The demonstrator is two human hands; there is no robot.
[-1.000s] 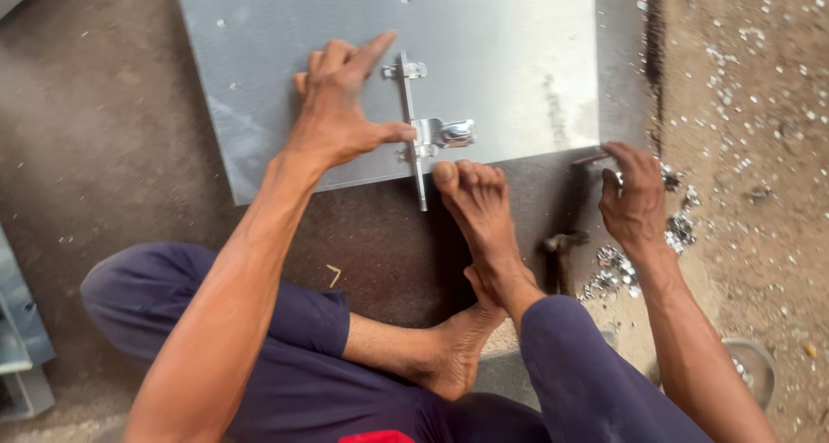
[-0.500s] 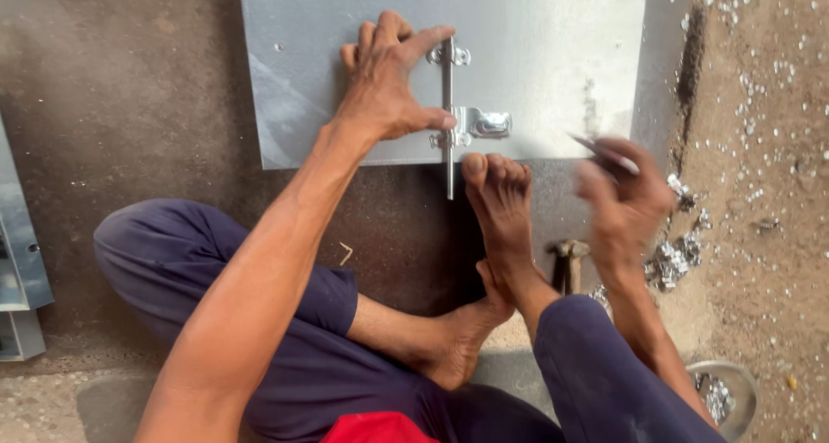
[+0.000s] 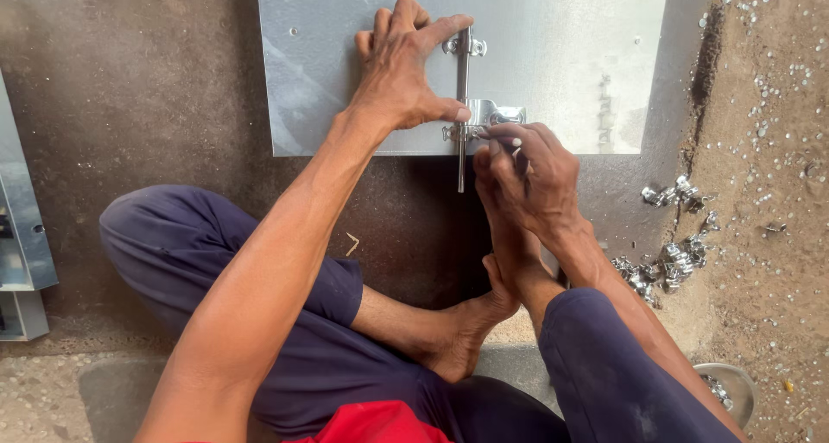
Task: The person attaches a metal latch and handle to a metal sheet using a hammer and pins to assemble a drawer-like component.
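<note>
The left hand presses flat on the metal sheet, its forefinger and thumb bracketing the latch bolt, which runs toward the person and overhangs the sheet's near edge. Just right of that grip, the right hand pinches a small piece against the latch bracket at the sheet's near edge. Under the right hand, a foot lies on the floor, toes touching the sheet. Right of both hands, well apart, loose metal fittings lie in clusters on the ground. Nearer the person on the right, a bowl sits. Far left of the grip, metal frames lie.
</note>
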